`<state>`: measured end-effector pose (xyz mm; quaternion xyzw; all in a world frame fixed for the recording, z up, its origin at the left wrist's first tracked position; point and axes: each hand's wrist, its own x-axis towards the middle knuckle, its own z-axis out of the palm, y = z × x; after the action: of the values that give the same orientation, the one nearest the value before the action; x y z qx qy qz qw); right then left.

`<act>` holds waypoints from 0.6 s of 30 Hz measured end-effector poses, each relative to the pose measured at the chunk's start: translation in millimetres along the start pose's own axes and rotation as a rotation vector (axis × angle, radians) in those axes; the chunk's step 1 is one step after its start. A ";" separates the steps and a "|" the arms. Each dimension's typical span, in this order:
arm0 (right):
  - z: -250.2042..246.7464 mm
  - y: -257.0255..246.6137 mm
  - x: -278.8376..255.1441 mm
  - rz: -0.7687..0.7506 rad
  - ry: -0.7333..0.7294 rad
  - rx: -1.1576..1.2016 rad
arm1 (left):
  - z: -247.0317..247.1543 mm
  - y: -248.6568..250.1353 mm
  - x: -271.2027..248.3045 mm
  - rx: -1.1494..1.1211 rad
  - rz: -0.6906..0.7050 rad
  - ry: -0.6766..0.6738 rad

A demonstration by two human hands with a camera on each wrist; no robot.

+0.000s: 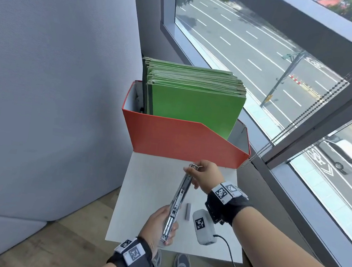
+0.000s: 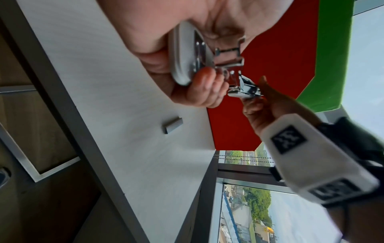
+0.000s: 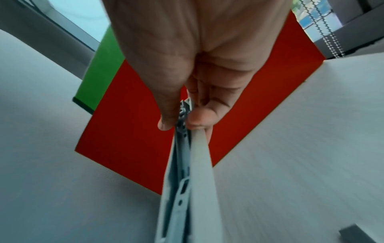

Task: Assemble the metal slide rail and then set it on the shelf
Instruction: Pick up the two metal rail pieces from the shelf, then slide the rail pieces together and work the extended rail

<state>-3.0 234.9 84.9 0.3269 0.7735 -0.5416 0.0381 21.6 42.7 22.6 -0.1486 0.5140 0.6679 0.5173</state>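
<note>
Holding the slide rail point(image 1: 177, 201) in the air above the white shelf top point(image 1: 149, 187), the person has both hands on it: the left hand point(image 1: 159, 225) is wrapped round the near end, and the right hand point(image 1: 206, 176) pinches the far end between thumb and fingers (the right wrist view shows this pinch clearly). The inner piece looks seated inside the outer channel — so assembly seems largely done, though whether it is fully home cannot be told. A small grey block point(image 1: 188, 211) lies on the shelf beside the rail. Setting the rail down remains — it touches nothing yet.
</note>
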 end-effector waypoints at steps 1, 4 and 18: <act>1.3 1.9 2.0 0.014 -0.010 0.016 | -0.3 -0.1 -0.6 -0.006 -0.003 -0.010; 5.8 8.4 6.9 0.056 -0.027 0.074 | -1.2 -1.7 -3.7 -0.007 -0.012 -0.051; 36.7 11.6 -1.9 0.016 -0.157 0.027 | 12.9 10.9 -3.9 -0.076 -0.038 -0.022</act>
<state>-6.0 204.7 61.2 0.2900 0.7581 -0.5756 0.0987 18.4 52.1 36.8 -0.1705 0.4796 0.6787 0.5294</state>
